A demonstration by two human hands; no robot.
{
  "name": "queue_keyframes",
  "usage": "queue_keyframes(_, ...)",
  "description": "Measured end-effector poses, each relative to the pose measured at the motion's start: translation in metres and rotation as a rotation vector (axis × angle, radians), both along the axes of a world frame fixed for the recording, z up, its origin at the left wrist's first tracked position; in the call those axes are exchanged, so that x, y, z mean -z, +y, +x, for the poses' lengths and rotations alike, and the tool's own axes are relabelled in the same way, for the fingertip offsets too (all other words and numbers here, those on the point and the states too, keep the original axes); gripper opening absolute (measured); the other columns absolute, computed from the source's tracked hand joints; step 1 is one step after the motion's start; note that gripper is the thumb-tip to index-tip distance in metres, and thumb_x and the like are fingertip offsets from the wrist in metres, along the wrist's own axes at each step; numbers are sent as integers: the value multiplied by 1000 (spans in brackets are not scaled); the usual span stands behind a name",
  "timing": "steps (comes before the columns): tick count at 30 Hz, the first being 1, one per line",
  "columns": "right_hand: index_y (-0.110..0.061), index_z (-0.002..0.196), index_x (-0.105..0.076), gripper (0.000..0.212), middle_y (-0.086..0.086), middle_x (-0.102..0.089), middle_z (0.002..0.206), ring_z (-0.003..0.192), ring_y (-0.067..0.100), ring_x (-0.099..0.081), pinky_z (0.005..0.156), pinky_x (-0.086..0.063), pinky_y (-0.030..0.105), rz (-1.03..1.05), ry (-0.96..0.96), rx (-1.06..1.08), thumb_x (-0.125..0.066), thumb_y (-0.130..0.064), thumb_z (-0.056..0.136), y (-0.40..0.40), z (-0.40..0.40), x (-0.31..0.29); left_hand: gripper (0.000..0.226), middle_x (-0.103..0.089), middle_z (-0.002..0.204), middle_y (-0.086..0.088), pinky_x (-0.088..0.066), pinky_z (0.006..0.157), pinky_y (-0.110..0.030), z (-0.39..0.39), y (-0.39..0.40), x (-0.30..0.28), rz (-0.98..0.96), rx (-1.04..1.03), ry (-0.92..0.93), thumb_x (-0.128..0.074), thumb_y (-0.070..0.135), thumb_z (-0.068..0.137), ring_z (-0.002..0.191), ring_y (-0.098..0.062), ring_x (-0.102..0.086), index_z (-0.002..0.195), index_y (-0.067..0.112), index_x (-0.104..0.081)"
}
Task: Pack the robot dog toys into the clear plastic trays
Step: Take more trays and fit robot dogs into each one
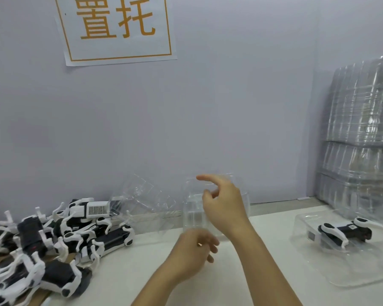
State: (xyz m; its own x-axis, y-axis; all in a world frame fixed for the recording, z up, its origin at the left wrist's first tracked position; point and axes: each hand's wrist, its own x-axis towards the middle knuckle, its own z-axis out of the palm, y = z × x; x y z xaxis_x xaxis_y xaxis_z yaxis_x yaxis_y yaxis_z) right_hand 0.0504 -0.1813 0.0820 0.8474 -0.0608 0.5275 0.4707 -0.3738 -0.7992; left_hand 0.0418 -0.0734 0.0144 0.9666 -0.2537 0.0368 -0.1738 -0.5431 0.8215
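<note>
Two hands at mid-frame on one clear plastic tray (194,214), held upright above the white tabletop (263,257). Right hand (224,206) curled round the tray's upper right edge, forefinger stretched out to the left; left hand (194,250) curled at the tray's bottom edge, seemingly pinching it, though blur hides the exact contact. Heap of black-and-white robot dog toys (53,239) at far left, legs tangled together, well apart from the held tray. More loose clear trays (142,199) leaning against the wall just behind the heap. At right, one packed tray (341,250) lying flat with a single dog inside, and a tall stack of wrapped trays (363,129) behind it. Likely risks from here: thin, slippery plastic flexing or slipping out of a light pinch; two nested trays mistaken for one, being nearly invisible against each other; interlocked legs dragging a neighbour off the heap once a dog gets lifted; a leg snagging the moulded cavity if seated crooked.
</note>
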Motion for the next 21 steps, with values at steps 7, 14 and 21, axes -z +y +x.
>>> queue_keyframes(7,-26,151,-33,54,-11,-29,155,137,16,-40,108,-40,33,-519,187,55,-51,-21,100,4,21,46,36,-73,81,0,-45,58,-20,-4,52,12,-246,-308,-47,-41,-3,90,63,-9,-67,86,17,-70)
queue_keyframes(14,-21,116,-71,24,-9,-63,113,89,10,-62,83,-47,23,-178,-49,246,-68,-15,92,4,26,41,32,-72,90,0,-52,59,-26,-3,48,10,-337,-337,-65,-44,-2,91,70,-9,-66,93,18,-69)
queue_keyframes(21,-27,105,-75,21,-17,-66,95,75,6,-62,81,-51,28,-149,-262,206,-78,-25,85,3,1,0,24,-70,94,-10,-55,59,-28,-1,53,-14,-603,-429,-133,-42,13,103,69,-17,-69,99,14,-65)
